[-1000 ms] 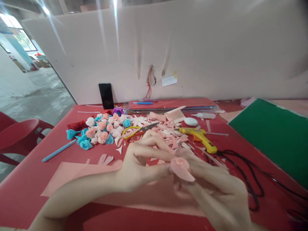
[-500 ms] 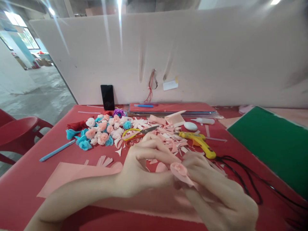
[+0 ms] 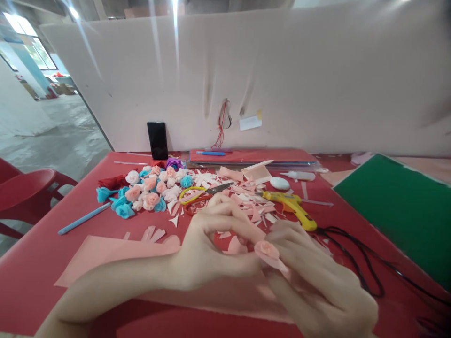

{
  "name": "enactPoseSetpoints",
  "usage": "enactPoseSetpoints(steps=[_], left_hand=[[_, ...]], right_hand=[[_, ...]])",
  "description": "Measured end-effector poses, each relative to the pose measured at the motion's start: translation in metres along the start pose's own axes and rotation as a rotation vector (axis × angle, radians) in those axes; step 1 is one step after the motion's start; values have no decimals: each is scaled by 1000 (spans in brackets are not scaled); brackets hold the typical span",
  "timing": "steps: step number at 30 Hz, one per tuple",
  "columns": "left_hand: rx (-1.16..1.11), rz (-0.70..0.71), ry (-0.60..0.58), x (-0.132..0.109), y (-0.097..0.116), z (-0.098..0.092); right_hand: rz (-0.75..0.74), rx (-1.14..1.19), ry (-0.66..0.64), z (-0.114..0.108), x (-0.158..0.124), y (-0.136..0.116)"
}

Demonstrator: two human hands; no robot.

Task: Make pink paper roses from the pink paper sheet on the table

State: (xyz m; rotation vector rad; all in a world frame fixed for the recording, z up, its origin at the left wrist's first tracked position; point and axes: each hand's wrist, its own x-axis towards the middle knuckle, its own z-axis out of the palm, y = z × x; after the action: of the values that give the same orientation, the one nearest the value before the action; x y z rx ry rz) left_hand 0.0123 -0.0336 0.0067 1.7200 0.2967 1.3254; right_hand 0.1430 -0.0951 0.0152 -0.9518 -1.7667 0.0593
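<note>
Between my two hands is a small pink paper rose (image 3: 268, 251), its coiled centre facing up. My left hand (image 3: 214, 244) comes in from the left, thumb and fingertips pinched at the flower's near side. From the right, my right hand (image 3: 317, 277) has its fingers closed round the rose's outer petal and base, and partly hides them. Under both hands lies a sheet of pink crepe paper (image 3: 95, 258). A loose pink petal (image 3: 237, 245) shows behind the left thumb.
Paper roses (image 3: 151, 201) in pink, white and blue cluster at the left. Beyond my hands are scissors (image 3: 211, 188), paper scraps (image 3: 246, 192) and a yellow glue gun (image 3: 292, 204) with a black cord. A green board (image 3: 394, 211) lies right; a phone (image 3: 157, 141) leans on the wall.
The rose and the fingertips holding it have shifted slightly right and down, and the flower has turned a little. Both hands keep their grip.
</note>
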Motion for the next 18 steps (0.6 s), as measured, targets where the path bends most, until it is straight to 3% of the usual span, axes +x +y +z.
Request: enactPoseSetpoints(steps=[8, 13, 18], left_hand=[[2, -73, 31, 1, 5, 2], [-21, -49, 10, 1, 3, 0], [8, -13, -15, 1, 1, -1]], right_hand=[[-6, 52, 14, 1, 8, -2], [117, 77, 23, 2, 6, -3], [91, 55, 25, 0, 3, -2]])
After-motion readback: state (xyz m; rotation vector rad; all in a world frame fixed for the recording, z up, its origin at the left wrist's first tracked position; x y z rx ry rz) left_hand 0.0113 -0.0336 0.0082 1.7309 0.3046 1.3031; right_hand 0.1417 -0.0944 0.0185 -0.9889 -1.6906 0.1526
